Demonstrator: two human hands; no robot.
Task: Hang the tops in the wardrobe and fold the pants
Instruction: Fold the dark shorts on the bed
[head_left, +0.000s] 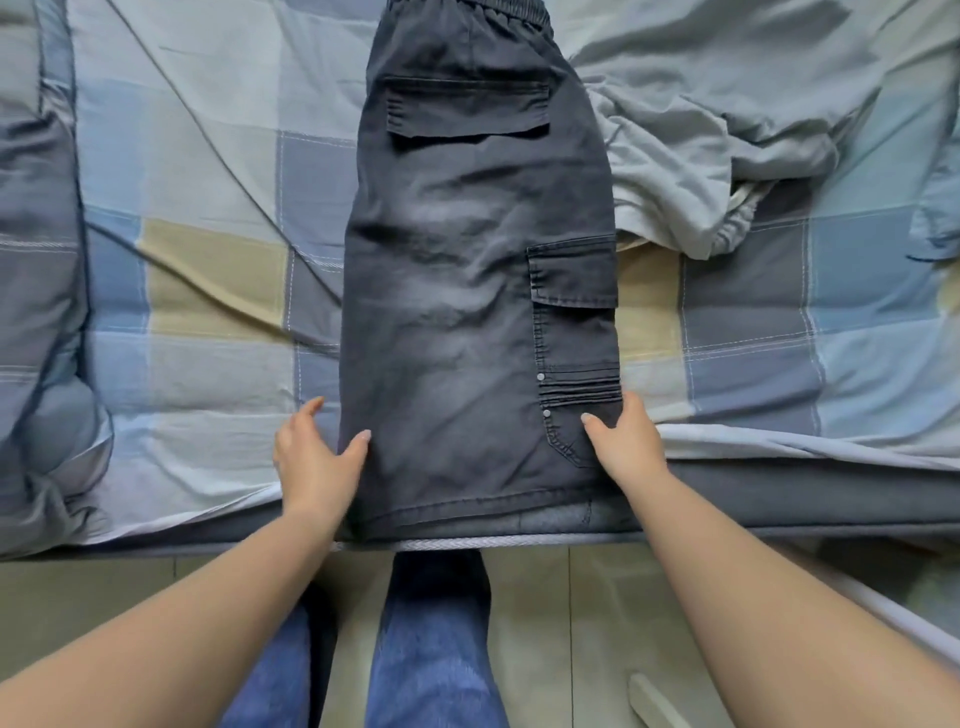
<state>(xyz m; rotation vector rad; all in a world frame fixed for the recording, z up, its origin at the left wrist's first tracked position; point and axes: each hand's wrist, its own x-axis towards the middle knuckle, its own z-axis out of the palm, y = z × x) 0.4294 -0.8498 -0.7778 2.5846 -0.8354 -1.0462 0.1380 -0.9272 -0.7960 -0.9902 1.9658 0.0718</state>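
A pair of dark grey cargo shorts (467, 291) lies folded in half lengthwise on the bed, elastic waistband at the far end, hem at the near edge. My left hand (317, 457) holds the shorts' left edge near the hem, thumb on top of the fabric and fingers beside or under it. My right hand (626, 441) holds the right edge just below the side cargo pocket, thumb on top, the fingers hidden beneath the cloth.
The bed carries a blue, grey and beige checked sheet (208, 208). A crumpled light grey garment (701, 171) lies right of the shorts, touching them. A padded quilt (41, 312) is bunched at the left. My legs in jeans (431, 649) stand on the tiled floor.
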